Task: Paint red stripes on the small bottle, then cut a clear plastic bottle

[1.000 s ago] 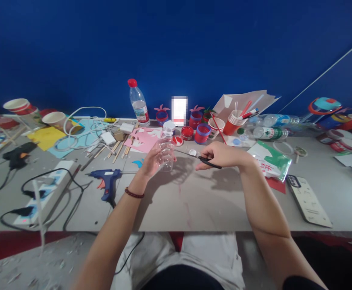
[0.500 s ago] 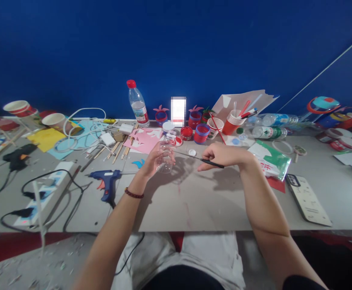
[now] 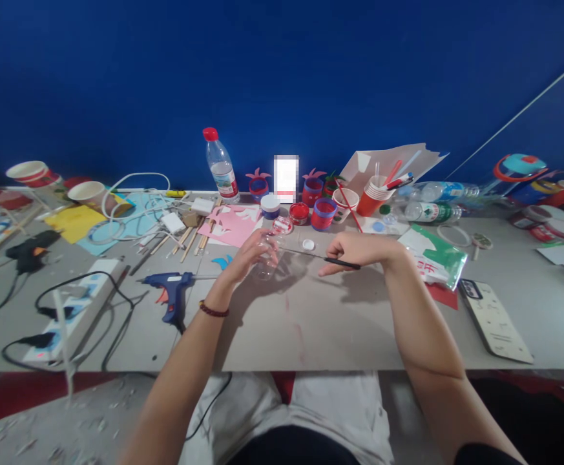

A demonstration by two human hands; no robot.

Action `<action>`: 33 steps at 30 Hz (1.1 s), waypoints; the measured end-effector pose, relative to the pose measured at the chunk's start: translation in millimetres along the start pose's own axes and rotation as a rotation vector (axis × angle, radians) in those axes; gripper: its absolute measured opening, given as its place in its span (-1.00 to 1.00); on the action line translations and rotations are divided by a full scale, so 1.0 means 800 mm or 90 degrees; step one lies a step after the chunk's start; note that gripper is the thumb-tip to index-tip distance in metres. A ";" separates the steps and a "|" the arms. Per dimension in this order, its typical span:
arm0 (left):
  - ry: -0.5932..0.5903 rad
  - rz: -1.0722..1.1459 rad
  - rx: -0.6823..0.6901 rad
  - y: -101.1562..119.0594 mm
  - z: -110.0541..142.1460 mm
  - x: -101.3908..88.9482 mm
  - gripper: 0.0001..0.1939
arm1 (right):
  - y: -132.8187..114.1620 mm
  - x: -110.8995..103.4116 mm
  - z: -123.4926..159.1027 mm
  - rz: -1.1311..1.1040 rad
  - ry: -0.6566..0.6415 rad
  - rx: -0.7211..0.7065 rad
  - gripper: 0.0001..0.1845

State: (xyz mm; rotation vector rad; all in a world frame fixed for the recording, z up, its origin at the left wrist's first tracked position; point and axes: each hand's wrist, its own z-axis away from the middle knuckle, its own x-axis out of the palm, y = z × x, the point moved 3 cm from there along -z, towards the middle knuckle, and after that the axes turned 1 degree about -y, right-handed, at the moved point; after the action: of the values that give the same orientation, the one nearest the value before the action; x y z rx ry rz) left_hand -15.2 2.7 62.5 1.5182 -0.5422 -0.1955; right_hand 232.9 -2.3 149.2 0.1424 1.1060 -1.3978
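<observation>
My left hand (image 3: 251,257) is closed around a clear plastic bottle (image 3: 265,266), held just above the table; its outline is faint and partly covered by the fingers. My right hand (image 3: 342,253) grips a slim metal tool with a black handle (image 3: 342,263). The tool's thin shaft points left and its end meets the bottle or lies right at it; whether it has gone in, I cannot tell. A small white cap (image 3: 307,245) lies on the table between my hands. Left of my left hand is a blue hot glue gun (image 3: 171,287).
Paint jars (image 3: 299,213), small red and blue paper-topped cups (image 3: 323,214) and a red-capped bottle (image 3: 222,171) line the back. Power strip (image 3: 75,310) and cables lie left; a phone (image 3: 495,320) and a green packet (image 3: 439,255) lie right. A blue wall (image 3: 282,77) stands behind.
My left hand has tilted the bottle, so its neck no longer shows above my fingers, and the jar lid behind is more visible. My right hand and tool have barely moved.
</observation>
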 end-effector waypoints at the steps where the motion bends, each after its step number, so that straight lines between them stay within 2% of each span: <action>1: 0.014 -0.001 -0.002 0.000 0.000 0.000 -0.51 | -0.001 0.001 -0.002 0.004 0.006 0.000 -0.29; 5: 0.050 0.005 0.009 -0.001 0.000 -0.002 -0.56 | -0.005 0.001 -0.004 0.000 0.018 0.015 -0.32; 12: -0.020 0.015 -0.008 0.002 0.001 0.001 -0.56 | -0.002 0.003 -0.007 -0.074 -0.058 -0.050 -0.36; 17: -0.007 0.002 -0.021 0.003 0.003 0.007 -0.54 | -0.003 0.003 -0.012 -0.046 -0.024 -0.021 -0.36; 20: 0.056 0.027 0.006 0.003 0.002 0.006 -0.53 | -0.008 0.004 -0.016 -0.029 0.034 -0.010 -0.37; 24: 0.180 0.069 0.097 0.000 -0.001 0.000 -0.51 | -0.019 0.011 -0.021 -0.043 0.150 0.021 -0.37; 27: 0.240 0.103 0.156 -0.002 -0.002 0.000 -0.49 | -0.035 0.023 -0.023 -0.059 0.205 0.032 -0.37; 33: 0.372 0.148 0.225 -0.006 0.004 -0.002 -0.57 | -0.070 0.045 -0.025 0.017 0.341 0.032 -0.39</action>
State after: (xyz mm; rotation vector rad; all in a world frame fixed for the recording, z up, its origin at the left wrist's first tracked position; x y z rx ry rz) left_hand -17.2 0.3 57.2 1.7374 -0.2832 0.5370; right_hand 168.9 -28.2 142.7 0.5914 1.4976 -1.4010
